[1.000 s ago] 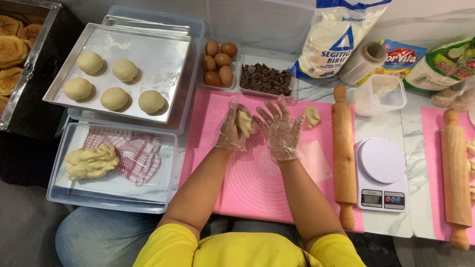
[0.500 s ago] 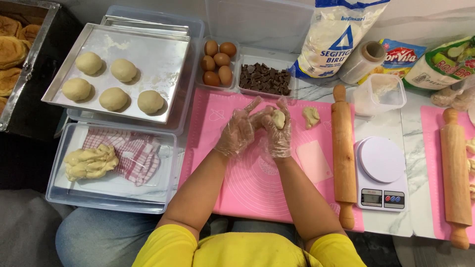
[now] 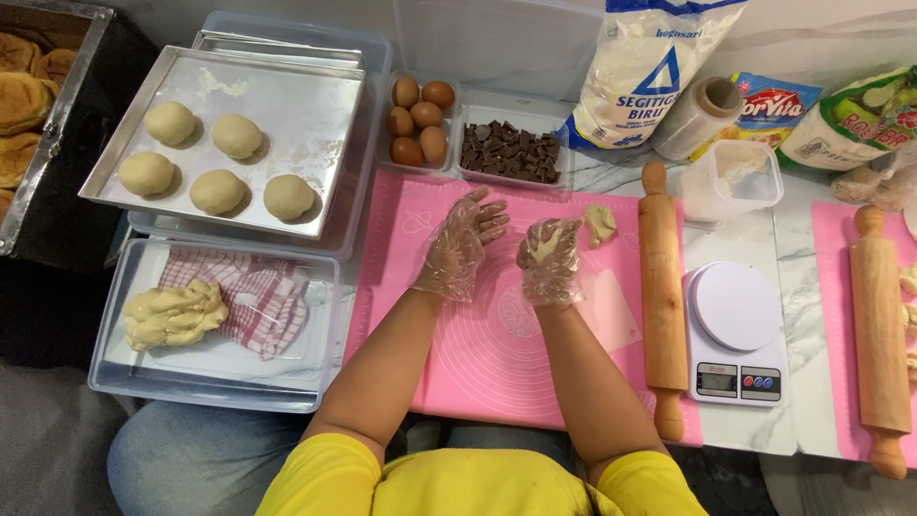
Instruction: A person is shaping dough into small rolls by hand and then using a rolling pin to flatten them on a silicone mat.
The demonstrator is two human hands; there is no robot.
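Both my hands wear clear plastic gloves above a pink silicone mat (image 3: pixel 497 363). My right hand (image 3: pixel 550 260) is closed around a small lump of pale dough (image 3: pixel 546 245). My left hand (image 3: pixel 460 245) hovers just left of it, fingers spread, holding nothing. Another small dough piece (image 3: pixel 600 224) lies on the mat right of my right hand. A tub of chocolate chunks (image 3: pixel 511 151) stands just beyond the mat.
A metal tray (image 3: pixel 296 115) with several dough balls (image 3: pixel 218 191) sits far left. Eggs (image 3: pixel 420 119), a flour bag (image 3: pixel 650 72), two wooden rolling pins (image 3: pixel 662 287) (image 3: pixel 879 325), a white kitchen scale (image 3: pixel 735 330) and a clear tub holding dough (image 3: pixel 172 313) and a checked cloth surround the mat.
My hands, pressed together around the dough, have separated. The dough passed from my left palm into my right hand, and my left hand has drawn away to the left, open.
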